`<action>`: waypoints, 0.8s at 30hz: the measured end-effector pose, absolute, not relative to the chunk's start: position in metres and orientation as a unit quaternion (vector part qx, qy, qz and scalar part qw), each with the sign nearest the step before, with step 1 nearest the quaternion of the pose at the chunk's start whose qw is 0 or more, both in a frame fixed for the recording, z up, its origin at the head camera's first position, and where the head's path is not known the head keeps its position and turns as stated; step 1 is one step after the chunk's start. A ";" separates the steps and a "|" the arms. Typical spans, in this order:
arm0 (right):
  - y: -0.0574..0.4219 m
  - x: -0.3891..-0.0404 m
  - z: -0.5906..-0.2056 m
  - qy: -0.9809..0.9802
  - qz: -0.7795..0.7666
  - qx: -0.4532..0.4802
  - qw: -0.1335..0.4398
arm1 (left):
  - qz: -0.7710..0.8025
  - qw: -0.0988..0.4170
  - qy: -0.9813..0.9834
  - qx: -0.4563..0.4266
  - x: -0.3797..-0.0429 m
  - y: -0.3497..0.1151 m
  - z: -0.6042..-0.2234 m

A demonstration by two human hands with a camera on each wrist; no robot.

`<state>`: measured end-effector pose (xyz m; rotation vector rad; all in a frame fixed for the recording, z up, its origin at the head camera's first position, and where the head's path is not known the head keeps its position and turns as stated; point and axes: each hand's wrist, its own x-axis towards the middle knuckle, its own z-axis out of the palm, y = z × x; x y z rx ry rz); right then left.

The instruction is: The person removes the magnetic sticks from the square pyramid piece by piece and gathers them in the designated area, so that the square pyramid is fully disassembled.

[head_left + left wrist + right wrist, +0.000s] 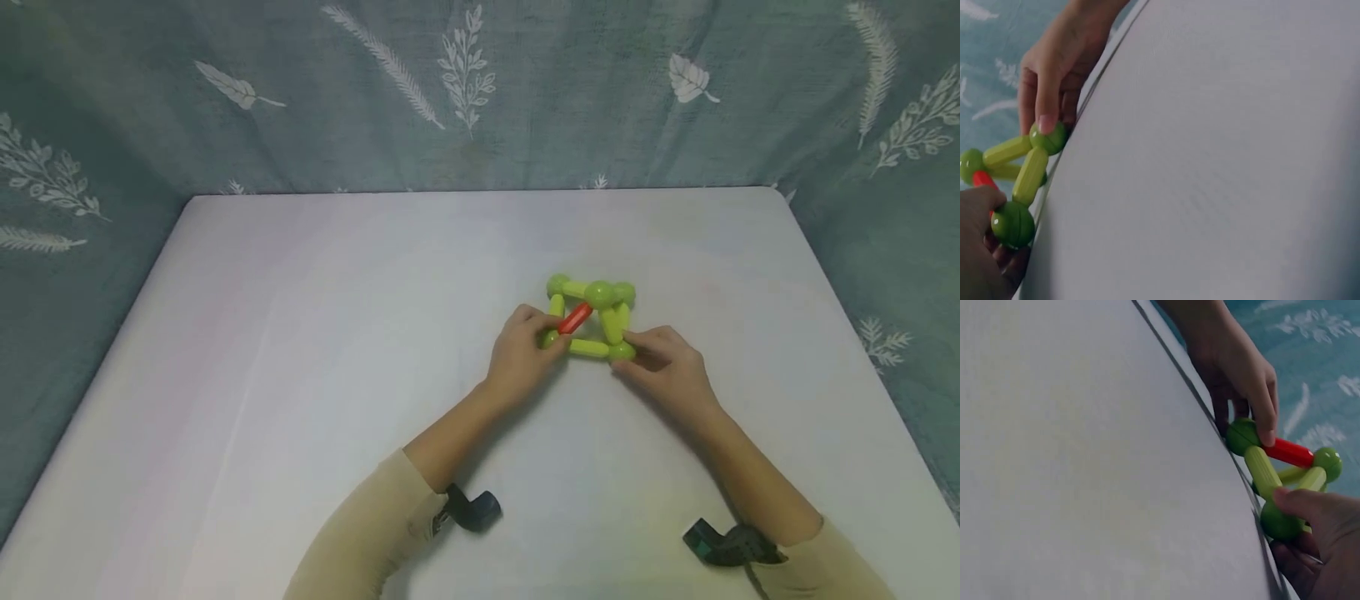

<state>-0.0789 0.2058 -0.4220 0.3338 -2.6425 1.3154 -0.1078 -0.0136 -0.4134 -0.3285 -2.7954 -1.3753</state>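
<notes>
A toy frame of green balls and yellow-green rods [588, 348] sits on the right half of the white table. One red rod [576, 318] slants from its near left corner up to a raised green ball [599, 294]. At that near left corner, my left hand [525, 354] grips the green ball [1013, 224], thumb by the red rod's lower end. My right hand [667, 367] pinches the near right green ball [1280, 520], its thumb on top and fingers below. Both hands also show in each wrist view. My left fingers partly hide their ball in the head view.
The white tabletop [300, 375] spreads around the frame. Green cloth with pale leaf prints [525, 100] hangs behind the far edge and at both sides. A dark wrist camera [474, 510] is strapped at the left sleeve, another dark camera [723, 546] at the right.
</notes>
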 end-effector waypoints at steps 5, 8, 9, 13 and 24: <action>0.188 -0.080 -0.423 -0.876 0.454 0.130 0.095 | -0.457 -0.001 -0.884 -0.096 -0.105 -0.033 -0.413; 0.179 -0.081 -0.425 -0.870 0.462 0.143 0.095 | -0.462 -0.006 -0.883 -0.088 -0.101 -0.046 -0.413; 0.176 -0.081 -0.425 -0.869 0.463 0.148 0.095 | -0.464 -0.009 -0.882 -0.086 -0.100 -0.050 -0.413; 0.167 -0.083 -0.427 -0.862 0.466 0.173 0.095 | -0.480 -0.028 -0.873 -0.083 -0.093 -0.065 -0.411; 0.140 -0.079 -0.423 -0.846 0.471 0.235 0.081 | -0.493 -0.058 -0.864 -0.080 -0.077 -0.104 -0.407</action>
